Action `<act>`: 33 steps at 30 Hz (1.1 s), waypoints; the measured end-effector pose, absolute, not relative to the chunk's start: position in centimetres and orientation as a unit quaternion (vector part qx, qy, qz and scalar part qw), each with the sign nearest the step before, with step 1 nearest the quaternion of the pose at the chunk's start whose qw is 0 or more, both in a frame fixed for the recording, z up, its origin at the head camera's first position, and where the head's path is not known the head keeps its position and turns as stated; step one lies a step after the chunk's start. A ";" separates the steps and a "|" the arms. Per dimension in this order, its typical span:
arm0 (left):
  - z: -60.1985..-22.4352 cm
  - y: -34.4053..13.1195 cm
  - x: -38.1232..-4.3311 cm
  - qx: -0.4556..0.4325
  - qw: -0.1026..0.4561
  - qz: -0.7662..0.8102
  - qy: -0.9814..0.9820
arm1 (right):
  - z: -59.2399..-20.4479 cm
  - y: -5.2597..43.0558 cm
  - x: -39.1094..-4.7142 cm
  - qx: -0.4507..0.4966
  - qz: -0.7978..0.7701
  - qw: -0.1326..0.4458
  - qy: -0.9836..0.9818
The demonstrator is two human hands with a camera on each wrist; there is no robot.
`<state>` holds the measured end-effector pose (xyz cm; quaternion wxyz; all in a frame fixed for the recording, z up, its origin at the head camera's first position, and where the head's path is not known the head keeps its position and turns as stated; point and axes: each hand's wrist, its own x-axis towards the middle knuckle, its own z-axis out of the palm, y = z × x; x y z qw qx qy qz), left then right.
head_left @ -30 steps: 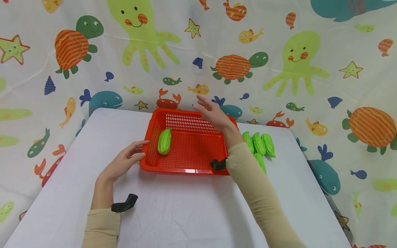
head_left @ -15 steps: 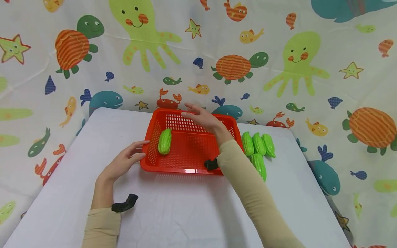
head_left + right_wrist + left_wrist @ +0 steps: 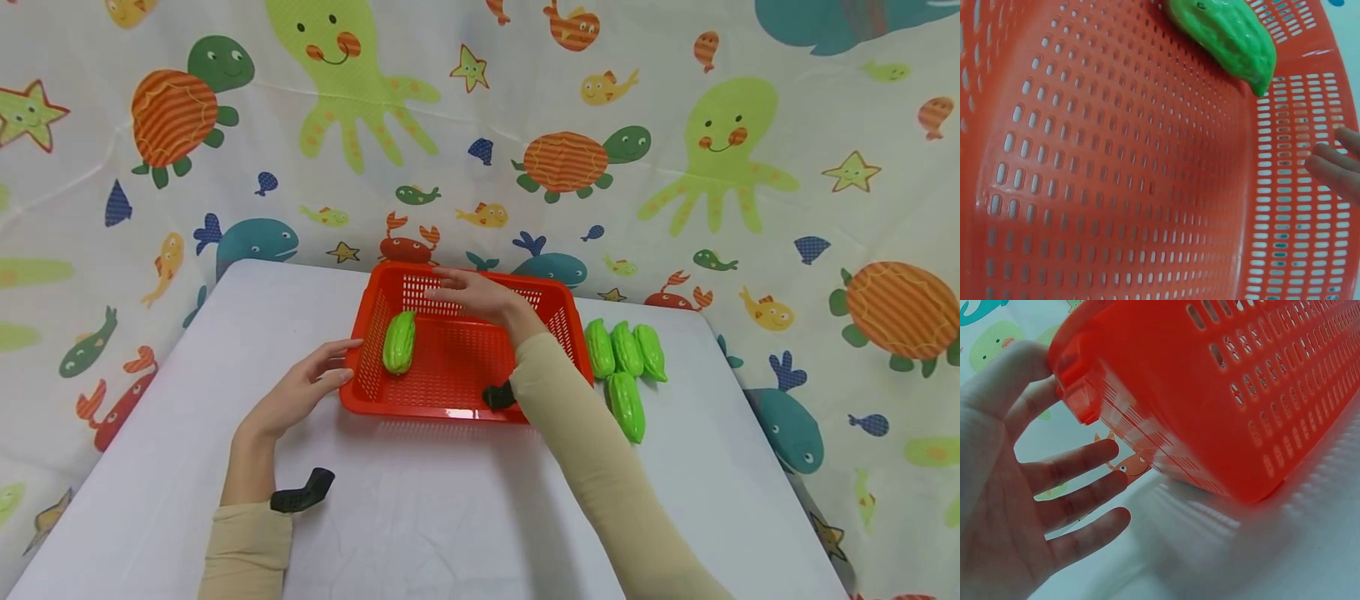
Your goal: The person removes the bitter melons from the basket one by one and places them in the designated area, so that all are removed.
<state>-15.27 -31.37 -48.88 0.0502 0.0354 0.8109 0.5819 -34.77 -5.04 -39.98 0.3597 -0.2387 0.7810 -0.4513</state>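
Observation:
A red plastic basket [image 3: 472,354] with slotted sides stands on the table. Inside it, by the left wall, lies one bright green ribbed fruit or vegetable [image 3: 399,342] with a pointed end, its exact kind unclear. My left hand [image 3: 294,392] is at the basket's left rim, thumb and index finger touching it in the left wrist view [image 3: 1054,356], the other fingers spread loosely. My right hand [image 3: 480,296] hovers above the back part of the basket, fingers extended and holding nothing. In the right wrist view its fingertips [image 3: 1329,164] appear over the slotted wall.
Right of the basket, several more of the green ribbed pieces [image 3: 627,350] lie close together, one of them [image 3: 626,407] nearer the front. A white cloth [image 3: 420,508] covers the table. Behind hangs a curtain [image 3: 442,117] printed with sea animals.
My right hand has moved left and slightly down over the basket, and its sleeve now uncovers the front green piece on the right. The left hand has stayed at the rim.

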 end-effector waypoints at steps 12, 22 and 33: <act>-48.9 -31.3 -14.9 0.037 0.049 0.584 0.809 | -40.7 -7.1 -34.6 -0.228 -0.341 0.368 0.835; -49.0 -31.1 -14.7 0.034 0.051 0.587 0.807 | -42.1 -8.2 -34.3 -0.218 -0.338 0.381 0.833; -49.1 -31.0 -14.6 0.038 0.047 0.583 0.810 | -42.8 -9.6 -33.8 -0.219 -0.332 0.400 0.825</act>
